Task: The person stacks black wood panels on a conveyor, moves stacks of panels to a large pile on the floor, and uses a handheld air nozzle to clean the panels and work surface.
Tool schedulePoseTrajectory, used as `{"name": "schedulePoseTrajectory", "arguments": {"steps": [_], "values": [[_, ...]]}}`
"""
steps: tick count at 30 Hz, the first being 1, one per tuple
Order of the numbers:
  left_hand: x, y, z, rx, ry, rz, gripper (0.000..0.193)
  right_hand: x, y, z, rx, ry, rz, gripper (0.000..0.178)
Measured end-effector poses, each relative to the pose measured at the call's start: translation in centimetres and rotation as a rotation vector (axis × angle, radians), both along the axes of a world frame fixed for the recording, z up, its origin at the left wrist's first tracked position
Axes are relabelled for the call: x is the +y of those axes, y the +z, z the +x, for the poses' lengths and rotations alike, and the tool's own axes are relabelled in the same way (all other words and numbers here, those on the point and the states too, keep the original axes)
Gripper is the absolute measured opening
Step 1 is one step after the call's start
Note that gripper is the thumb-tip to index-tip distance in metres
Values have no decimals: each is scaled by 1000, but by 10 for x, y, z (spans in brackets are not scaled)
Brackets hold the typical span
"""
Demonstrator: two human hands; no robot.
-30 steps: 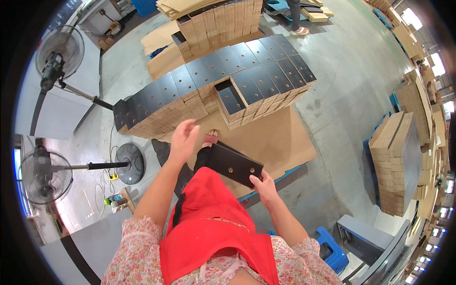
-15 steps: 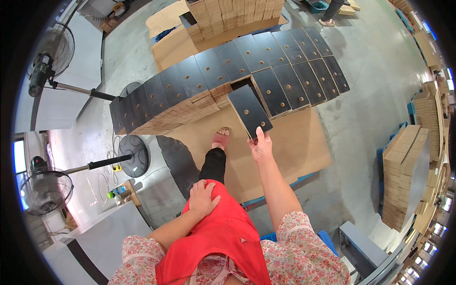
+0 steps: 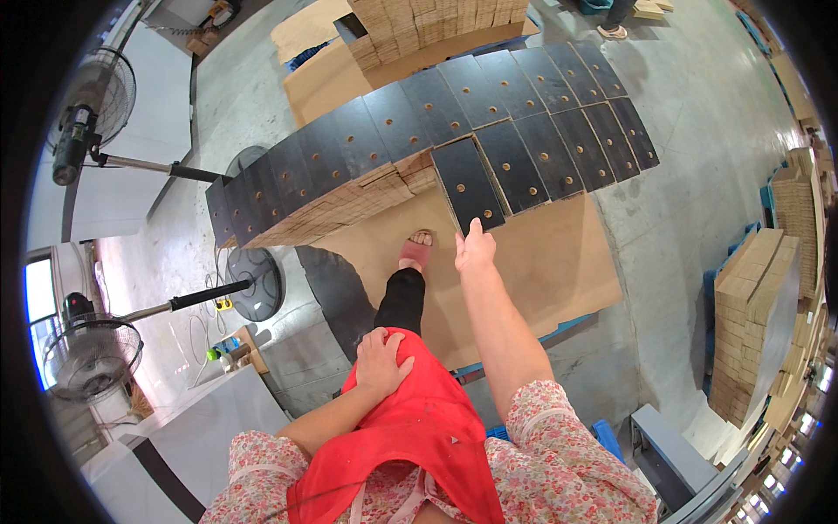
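A dark rectangular panel (image 3: pixel 469 179) with two round holes lies at the near left end of the front row of stacked panels. At its near edge is my right hand (image 3: pixel 475 248), thumb up against the rim and fingers curled below; how firmly they grip is partly hidden. My left hand (image 3: pixel 381 362) rests on my thigh over the red apron (image 3: pixel 419 397), fingers stretched out and holding nothing. Beyond and beside the panel stand close-set stacks of similar dark-topped panels (image 3: pixel 397 118), their light brown sides showing.
Brown sheeting (image 3: pixel 532 271) lies under the stacks and my foot. Two standing fans (image 3: pixel 92 354) are at the left. More stacked boards (image 3: pixel 746 332) stand at the right, and another stack (image 3: pixel 436 35) is at the back. A person's foot (image 3: pixel 613 33) shows at the top right.
The panel at my right hand has swung into line with the front row and covers the dark gap there. My right hand has moved slightly forward with it; my left hand stays on my thigh.
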State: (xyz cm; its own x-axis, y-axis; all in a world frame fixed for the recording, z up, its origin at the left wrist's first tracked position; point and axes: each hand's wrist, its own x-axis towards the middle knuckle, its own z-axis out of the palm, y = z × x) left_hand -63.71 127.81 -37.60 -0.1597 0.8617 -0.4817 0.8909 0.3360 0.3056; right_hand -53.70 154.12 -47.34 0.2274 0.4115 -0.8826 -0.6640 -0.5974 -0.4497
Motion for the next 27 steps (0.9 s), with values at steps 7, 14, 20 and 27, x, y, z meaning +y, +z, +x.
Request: {"name": "schedulePoseTrajectory", "arguments": {"steps": [7, 14, 20, 27], "values": [[1, 2, 2, -4, 13, -13, 52, 24, -22, 13, 189, -105, -113, 39], [13, -1, 3, -47, 23, 45, 47, 20, -19, 29, 305, -2, -43, 54], [88, -88, -19, -423, 283, 392, 40, -35, -14, 82, 302, 200, 67, 61], [285, -109, 4, -1307, 1230, 66, 109, -187, -24, 205, 141, 314, -176, 39]]}}
